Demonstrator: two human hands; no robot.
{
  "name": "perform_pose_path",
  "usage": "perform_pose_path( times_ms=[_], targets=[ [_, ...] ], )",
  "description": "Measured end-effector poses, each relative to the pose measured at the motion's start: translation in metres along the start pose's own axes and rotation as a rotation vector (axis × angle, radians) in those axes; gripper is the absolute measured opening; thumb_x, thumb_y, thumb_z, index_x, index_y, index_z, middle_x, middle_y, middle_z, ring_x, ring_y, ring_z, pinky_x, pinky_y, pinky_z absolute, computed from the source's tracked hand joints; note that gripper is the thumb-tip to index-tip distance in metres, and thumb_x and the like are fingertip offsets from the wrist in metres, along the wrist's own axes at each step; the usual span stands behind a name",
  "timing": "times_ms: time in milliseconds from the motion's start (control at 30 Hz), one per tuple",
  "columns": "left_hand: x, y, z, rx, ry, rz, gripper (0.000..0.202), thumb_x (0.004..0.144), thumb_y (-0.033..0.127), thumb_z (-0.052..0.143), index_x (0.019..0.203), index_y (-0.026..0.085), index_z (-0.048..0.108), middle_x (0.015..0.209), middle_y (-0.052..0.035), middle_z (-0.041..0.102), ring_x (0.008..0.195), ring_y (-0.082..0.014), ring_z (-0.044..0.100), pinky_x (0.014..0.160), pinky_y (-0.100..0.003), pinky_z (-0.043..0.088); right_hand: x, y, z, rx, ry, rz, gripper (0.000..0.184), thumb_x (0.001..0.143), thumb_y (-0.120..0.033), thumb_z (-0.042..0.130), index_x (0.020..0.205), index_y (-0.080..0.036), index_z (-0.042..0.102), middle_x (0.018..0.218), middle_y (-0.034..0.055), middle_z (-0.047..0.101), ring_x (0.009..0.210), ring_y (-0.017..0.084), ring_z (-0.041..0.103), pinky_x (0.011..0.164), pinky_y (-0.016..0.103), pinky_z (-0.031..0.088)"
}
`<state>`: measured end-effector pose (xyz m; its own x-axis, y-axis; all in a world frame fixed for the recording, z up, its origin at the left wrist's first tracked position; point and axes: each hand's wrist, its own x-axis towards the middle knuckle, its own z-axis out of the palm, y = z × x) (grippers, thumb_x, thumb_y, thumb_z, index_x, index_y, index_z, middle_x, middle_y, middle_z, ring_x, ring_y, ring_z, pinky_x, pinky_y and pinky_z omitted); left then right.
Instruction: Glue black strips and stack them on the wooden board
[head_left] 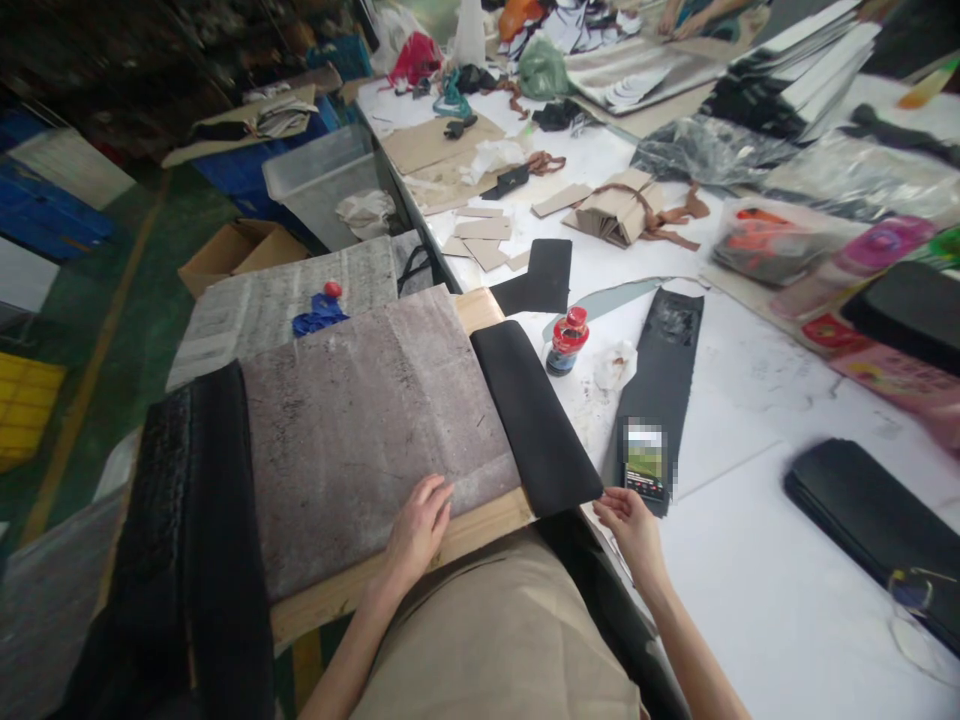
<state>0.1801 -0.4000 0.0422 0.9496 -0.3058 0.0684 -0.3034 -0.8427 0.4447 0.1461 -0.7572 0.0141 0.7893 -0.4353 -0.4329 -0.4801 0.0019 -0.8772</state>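
A flat black panel with rounded corners (525, 410) lies across the right end of a wooden board covered in stained grey sheeting (375, 430). My right hand (628, 525) pinches the panel's near right corner between thumb and fingers. On the board's near edge rests my left hand (421, 525), fingers lying loosely on the grey sheeting with nothing in them. Folded black material (214, 520) is draped over the board's left end. Beyond the panel stands a small red-capped bottle (568, 342), beside a crumpled white tissue (615, 366).
A phone (645, 460) lies on a long black strip (675, 360) on the white table (757, 560). At right are stacked black panels (877, 520) and glasses (919, 600). Cardboard pieces (615, 210) lie farther back. Another person's hands (682, 22) show at the top. A grey bin (322, 180) stands left.
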Motion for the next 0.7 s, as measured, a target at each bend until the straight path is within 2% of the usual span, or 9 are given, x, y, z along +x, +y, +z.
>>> perform_pose_path(
  times_ms=[267,400,567,700],
  targets=[
    [0.011,0.010,0.003,-0.015,-0.072,0.034,0.029,0.096,0.020,0.045,0.118,0.022,0.063,0.124,-0.0084,0.063,0.123,-0.0246,0.060,0.104,-0.043,0.054,0.000,-0.004,-0.005,0.062,-0.044,0.100,0.049,0.059,-0.049,0.082,0.091,-0.017,0.064,0.078,0.0065,0.072,0.068,0.022,0.070,0.062,0.034,0.059],
    [0.017,0.015,0.005,-0.028,-0.098,0.041,0.029,0.096,0.019,0.047,0.118,0.023,0.064,0.126,-0.0082,0.063,0.124,-0.0246,0.059,0.105,-0.044,0.053,0.001,-0.005,-0.005,0.048,-0.045,0.105,0.048,0.058,-0.050,0.082,0.089,-0.018,0.064,0.077,0.0068,0.072,0.068,0.021,0.070,0.061,0.034,0.057],
    [0.027,0.024,0.008,-0.037,-0.110,0.061,0.030,0.095,0.016,0.048,0.119,0.023,0.063,0.126,-0.0079,0.063,0.124,-0.0240,0.059,0.106,-0.043,0.053,0.005,-0.007,-0.005,-0.020,0.003,0.036,0.048,0.054,-0.053,0.082,0.082,-0.020,0.063,0.070,0.0034,0.068,0.064,0.020,0.065,0.060,0.033,0.053],
    [0.032,0.033,0.010,-0.031,-0.107,0.081,0.032,0.093,0.011,0.050,0.119,0.023,0.063,0.124,-0.0075,0.064,0.122,-0.0230,0.061,0.103,-0.040,0.055,0.012,-0.009,-0.006,-0.258,0.040,-0.082,0.042,0.065,-0.057,0.072,0.087,-0.022,0.065,0.072,0.0031,0.069,0.064,0.021,0.063,0.062,0.034,0.049]
  ],
)
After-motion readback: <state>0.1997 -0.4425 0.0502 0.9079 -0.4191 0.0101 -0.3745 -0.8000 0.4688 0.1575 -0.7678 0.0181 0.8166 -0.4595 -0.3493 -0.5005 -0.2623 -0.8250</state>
